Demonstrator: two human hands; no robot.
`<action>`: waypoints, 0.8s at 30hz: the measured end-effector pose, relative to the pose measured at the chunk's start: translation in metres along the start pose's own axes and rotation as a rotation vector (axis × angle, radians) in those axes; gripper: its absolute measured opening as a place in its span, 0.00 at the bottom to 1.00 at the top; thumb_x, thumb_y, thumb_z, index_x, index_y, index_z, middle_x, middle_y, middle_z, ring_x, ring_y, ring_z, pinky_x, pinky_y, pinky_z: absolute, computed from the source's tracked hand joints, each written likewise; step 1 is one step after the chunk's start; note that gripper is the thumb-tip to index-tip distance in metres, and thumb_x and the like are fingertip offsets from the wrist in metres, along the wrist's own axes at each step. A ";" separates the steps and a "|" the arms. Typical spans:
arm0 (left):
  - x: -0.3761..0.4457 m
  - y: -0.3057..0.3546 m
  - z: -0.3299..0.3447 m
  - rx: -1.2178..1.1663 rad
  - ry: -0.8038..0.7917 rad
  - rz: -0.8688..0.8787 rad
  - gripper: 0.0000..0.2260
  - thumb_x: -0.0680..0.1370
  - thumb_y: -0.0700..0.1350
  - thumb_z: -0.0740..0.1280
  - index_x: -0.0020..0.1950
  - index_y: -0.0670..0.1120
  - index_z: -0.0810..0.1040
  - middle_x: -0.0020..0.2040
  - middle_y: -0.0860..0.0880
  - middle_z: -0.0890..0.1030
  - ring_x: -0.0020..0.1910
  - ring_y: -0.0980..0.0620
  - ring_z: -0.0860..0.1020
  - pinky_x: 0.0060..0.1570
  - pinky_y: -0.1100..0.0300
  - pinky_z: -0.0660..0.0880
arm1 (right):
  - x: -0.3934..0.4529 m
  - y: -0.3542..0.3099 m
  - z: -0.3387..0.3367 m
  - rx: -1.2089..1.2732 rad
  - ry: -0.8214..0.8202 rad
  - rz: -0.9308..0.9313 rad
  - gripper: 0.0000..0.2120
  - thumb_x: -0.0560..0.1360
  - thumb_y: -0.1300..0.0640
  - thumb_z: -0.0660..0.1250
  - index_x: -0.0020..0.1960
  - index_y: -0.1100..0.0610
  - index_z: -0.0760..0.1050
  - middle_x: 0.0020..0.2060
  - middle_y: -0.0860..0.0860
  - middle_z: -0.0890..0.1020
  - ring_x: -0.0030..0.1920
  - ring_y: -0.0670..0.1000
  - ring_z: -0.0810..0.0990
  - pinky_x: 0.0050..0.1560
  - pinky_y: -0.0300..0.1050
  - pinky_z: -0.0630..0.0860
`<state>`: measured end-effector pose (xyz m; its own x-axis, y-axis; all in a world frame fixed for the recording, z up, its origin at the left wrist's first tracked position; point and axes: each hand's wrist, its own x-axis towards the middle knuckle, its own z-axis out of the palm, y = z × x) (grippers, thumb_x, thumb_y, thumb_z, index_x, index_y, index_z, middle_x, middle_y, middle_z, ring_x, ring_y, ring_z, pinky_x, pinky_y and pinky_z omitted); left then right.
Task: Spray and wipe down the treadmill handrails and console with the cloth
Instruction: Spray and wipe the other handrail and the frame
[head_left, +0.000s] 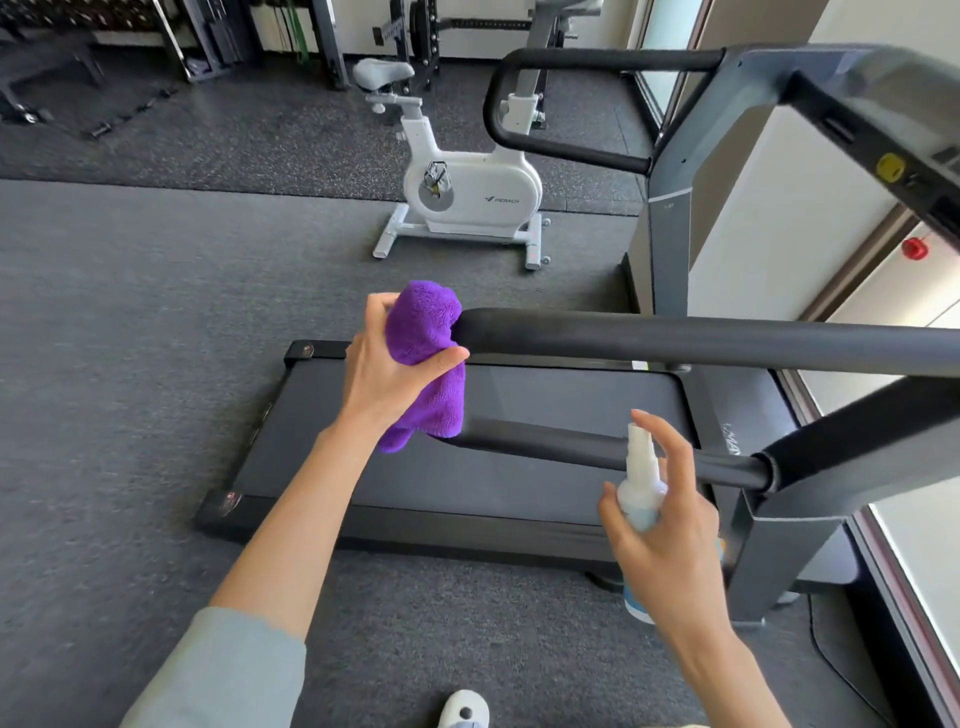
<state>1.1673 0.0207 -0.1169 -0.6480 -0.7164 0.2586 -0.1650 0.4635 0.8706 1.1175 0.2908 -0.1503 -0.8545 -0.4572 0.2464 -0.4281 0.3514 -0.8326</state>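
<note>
- Two hands are at work here, both mine: my left hand (387, 364) grips the purple cloth (423, 358), my right hand (670, 530) holds the spray bottle (641, 488).
- My left fingers are curled over the top of the cloth and my thumb presses across its front, clamping it against the rounded free end of the near handrail (701, 340); the cloth's lower flap hangs down past my wrist and overlaps the end of the lower bar (597, 447).
- My right fingers are wrapped round the bottle's body, with the forefinger lifted above the white nozzle; whether it touches the nozzle I cannot tell. The bottle stands upright, just in front of the lower bar.
- The near handrail runs from the cloth to the right edge of view; the lower bar runs beneath it to a padded joint at the treadmill's right upright.
- The far handrail (571, 104) loops out at the top, well apart from my hands, and the console (883, 130) sits in the upper right corner, blurred.
- The treadmill deck (467, 467) lies below both rails, its rear edge toward the left, bare grey floor (130, 389) beyond it.
- A white exercise bike (467, 192) stands past the deck's far side, with open floor between them.
- My shoe (465, 709) shows at the bottom edge, on the floor short of the deck's near edge.
</note>
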 end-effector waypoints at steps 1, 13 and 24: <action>0.002 0.006 -0.001 0.030 -0.007 0.017 0.33 0.55 0.68 0.68 0.52 0.51 0.66 0.45 0.63 0.76 0.48 0.51 0.76 0.48 0.57 0.68 | -0.001 -0.001 -0.002 0.001 0.004 -0.001 0.35 0.74 0.67 0.70 0.66 0.34 0.64 0.46 0.38 0.76 0.31 0.46 0.71 0.30 0.35 0.70; 0.040 0.079 0.013 0.729 -0.269 0.359 0.41 0.53 0.83 0.57 0.48 0.50 0.66 0.40 0.49 0.78 0.46 0.39 0.78 0.44 0.53 0.64 | 0.007 -0.002 -0.023 0.010 0.084 -0.029 0.35 0.72 0.68 0.70 0.66 0.37 0.64 0.46 0.35 0.75 0.33 0.48 0.72 0.34 0.34 0.69; 0.034 0.124 0.059 1.002 -0.307 0.519 0.44 0.57 0.82 0.40 0.46 0.45 0.68 0.30 0.50 0.66 0.41 0.40 0.77 0.41 0.51 0.64 | 0.018 0.014 -0.060 0.052 0.133 -0.073 0.33 0.72 0.70 0.70 0.67 0.41 0.65 0.46 0.38 0.76 0.37 0.49 0.73 0.37 0.32 0.70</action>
<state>1.0805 0.0843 -0.0252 -0.9397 -0.2280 0.2551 -0.2519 0.9656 -0.0648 1.0781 0.3363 -0.1275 -0.8546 -0.3666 0.3679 -0.4777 0.2770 -0.8337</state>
